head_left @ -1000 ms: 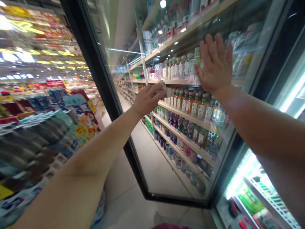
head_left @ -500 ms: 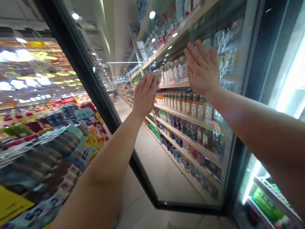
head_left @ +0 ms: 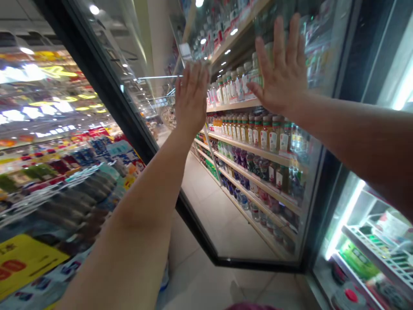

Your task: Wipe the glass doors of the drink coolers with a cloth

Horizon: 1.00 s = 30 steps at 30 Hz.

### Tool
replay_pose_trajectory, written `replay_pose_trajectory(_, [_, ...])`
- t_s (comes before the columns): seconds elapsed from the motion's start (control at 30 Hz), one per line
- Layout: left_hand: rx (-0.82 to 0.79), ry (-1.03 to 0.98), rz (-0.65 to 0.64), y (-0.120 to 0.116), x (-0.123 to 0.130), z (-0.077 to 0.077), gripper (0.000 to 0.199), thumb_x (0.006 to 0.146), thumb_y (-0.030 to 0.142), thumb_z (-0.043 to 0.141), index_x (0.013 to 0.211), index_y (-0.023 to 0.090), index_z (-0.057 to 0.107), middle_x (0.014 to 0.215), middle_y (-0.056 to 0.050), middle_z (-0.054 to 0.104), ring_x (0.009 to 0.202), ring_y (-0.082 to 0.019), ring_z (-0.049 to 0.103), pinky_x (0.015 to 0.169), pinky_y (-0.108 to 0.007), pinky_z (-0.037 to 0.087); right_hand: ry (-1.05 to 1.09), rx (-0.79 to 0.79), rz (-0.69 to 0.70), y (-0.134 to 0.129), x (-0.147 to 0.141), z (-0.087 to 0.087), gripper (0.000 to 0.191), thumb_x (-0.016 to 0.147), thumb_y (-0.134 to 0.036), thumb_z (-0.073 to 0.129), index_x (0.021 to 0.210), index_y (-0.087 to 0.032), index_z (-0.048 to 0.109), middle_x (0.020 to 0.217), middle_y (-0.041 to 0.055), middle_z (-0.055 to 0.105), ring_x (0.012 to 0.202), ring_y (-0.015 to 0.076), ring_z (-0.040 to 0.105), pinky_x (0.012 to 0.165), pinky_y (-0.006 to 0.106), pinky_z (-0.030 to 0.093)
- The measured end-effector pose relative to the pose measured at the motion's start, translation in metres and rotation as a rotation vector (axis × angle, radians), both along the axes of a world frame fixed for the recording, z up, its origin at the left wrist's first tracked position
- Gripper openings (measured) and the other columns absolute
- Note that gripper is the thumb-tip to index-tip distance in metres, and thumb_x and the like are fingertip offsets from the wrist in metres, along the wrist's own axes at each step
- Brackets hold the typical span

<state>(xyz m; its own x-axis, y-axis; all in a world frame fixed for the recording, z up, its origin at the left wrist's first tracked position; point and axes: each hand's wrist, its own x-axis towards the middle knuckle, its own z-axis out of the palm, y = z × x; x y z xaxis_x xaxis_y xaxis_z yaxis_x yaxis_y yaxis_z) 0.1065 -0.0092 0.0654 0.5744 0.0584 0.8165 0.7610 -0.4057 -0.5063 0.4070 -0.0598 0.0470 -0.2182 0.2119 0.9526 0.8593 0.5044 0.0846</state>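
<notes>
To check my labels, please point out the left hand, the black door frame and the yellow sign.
Left hand [head_left: 191, 106]: head view, back of the hand.
Black door frame [head_left: 103, 86]: head view, its left bar.
Yellow sign [head_left: 31, 259]: head view, its middle.

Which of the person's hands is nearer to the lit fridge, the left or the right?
Right. The right hand is spread at the glass door, towards the side beside the lit fridge. The left hand is at the door too, but farther left.
</notes>
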Motion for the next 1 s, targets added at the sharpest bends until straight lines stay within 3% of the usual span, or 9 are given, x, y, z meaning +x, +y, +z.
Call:
replay_pose_trajectory(0.13, [0.023, -0.179, 0.059, -0.003, 0.022, -0.026, 0.062, 0.112, 0.018, 0.028, 0.171, 0.027, 0.012, 0.178, 0.005, 0.006, 0.162, -0.013, -0.016, 0.136, -0.05, 0.003, 0.038, 0.012, 0.047, 0.005, 0.002, -0.002, 0.078, 0.1, -0.048, 0.06, 0.168, -0.033, 0.024, 0.175, -0.0084, -0.003, 0.163, 0.0277, -0.007, 0.134, 0.057, -0.001])
replay_pose_trajectory(0.27, [-0.124, 0.37, 0.003, -0.03, 0.049, -0.074, 0.062, 0.109, 0.011, 0.023, 0.17, 0.026, 0.023, 0.173, 0.0, 0.031, 0.163, -0.015, 0.002, 0.135, -0.048, 0.02, 0.033, 0.032, 0.033, 0.009, 0.0, -0.004, 0.074, 0.101, -0.04, 0.055, 0.168, -0.032, 0.024, 0.174, -0.0102, -0.006, 0.163, 0.0285, -0.008, 0.133, 0.06, -0.001])
replay_pose_trajectory(0.37, [-0.147, 0.398, 0.008, -0.034, 0.038, -0.057, 0.06, 0.11, 0.012, 0.024, 0.167, 0.027, 0.032, 0.172, 0.001, 0.032, 0.163, -0.017, 0.01, 0.135, -0.049, 0.019, 0.048, 0.052, 0.047, 0.01, 0.0, -0.005, 0.075, 0.1, -0.04, 0.057, 0.167, -0.037, 0.025, 0.173, -0.0129, -0.005, 0.163, 0.0293, -0.005, 0.133, 0.063, 0.001])
replay_pose_trajectory(0.5, [-0.056, -0.067, 0.032, -0.026, 0.002, -0.026, 0.059, 0.111, 0.019, 0.027, 0.169, 0.029, 0.027, 0.175, -0.001, 0.024, 0.164, -0.021, 0.003, 0.135, -0.052, 0.011, 0.059, 0.031, 0.028, 0.007, -0.002, -0.006, 0.074, 0.1, -0.042, 0.056, 0.168, -0.034, 0.026, 0.175, -0.009, -0.002, 0.163, 0.033, -0.003, 0.131, 0.066, 0.002])
replay_pose_trajectory(0.57, [-0.06, -0.102, 0.031, -0.027, -0.007, -0.038, 0.059, 0.112, 0.022, 0.029, 0.17, 0.027, 0.023, 0.176, -0.004, 0.021, 0.164, -0.022, 0.001, 0.135, -0.053, 0.011, 0.072, 0.01, 0.022, 0.005, -0.004, -0.006, 0.074, 0.1, -0.042, 0.056, 0.167, -0.036, 0.027, 0.175, -0.0089, -0.001, 0.163, 0.0313, -0.003, 0.132, 0.063, 0.002])
replay_pose_trajectory(0.67, [-0.153, 0.252, 0.016, -0.034, -0.015, -0.069, 0.06, 0.111, 0.018, 0.029, 0.169, 0.029, 0.025, 0.172, -0.003, 0.032, 0.163, -0.021, 0.011, 0.135, -0.05, 0.016, 0.053, 0.006, -0.001, 0.002, -0.005, -0.007, 0.075, 0.101, -0.041, 0.055, 0.168, -0.027, 0.026, 0.177, -0.0004, 0.001, 0.163, 0.0332, -0.003, 0.132, 0.063, 0.002])
replay_pose_trajectory(0.77, [-0.219, 0.456, 0.005, -0.035, -0.03, -0.068, 0.058, 0.11, 0.019, 0.031, 0.166, 0.032, 0.033, 0.169, -0.001, 0.038, 0.162, -0.021, 0.021, 0.135, -0.05, 0.018, 0.031, 0.018, -0.019, 0.002, -0.005, -0.008, 0.075, 0.102, -0.038, 0.055, 0.169, -0.021, 0.025, 0.177, 0.0068, 0.003, 0.163, 0.0348, -0.003, 0.13, 0.065, 0.002])
replay_pose_trajectory(0.9, [-0.154, -0.023, 0.061, -0.027, -0.055, -0.043, 0.059, 0.11, 0.029, 0.03, 0.169, 0.026, 0.028, 0.175, -0.006, 0.022, 0.164, -0.028, 0.01, 0.134, -0.06, 0.011, 0.021, 0.029, -0.049, 0.003, -0.004, -0.008, 0.077, 0.101, -0.037, 0.057, 0.169, -0.021, 0.025, 0.177, 0.0103, 0.005, 0.163, 0.0353, -0.002, 0.13, 0.065, 0.004])
replay_pose_trajectory(1.0, [-0.142, -0.136, 0.042, -0.028, -0.062, -0.064, 0.064, 0.111, 0.041, 0.031, 0.17, 0.019, 0.022, 0.177, -0.01, 0.013, 0.164, -0.03, 0.001, 0.134, -0.06, 0.01, 0.004, 0.022, -0.073, 0.003, -0.004, -0.006, 0.078, 0.101, -0.038, 0.058, 0.169, -0.02, 0.024, 0.177, 0.0121, 0.006, 0.163, 0.0369, -0.002, 0.129, 0.067, 0.005])
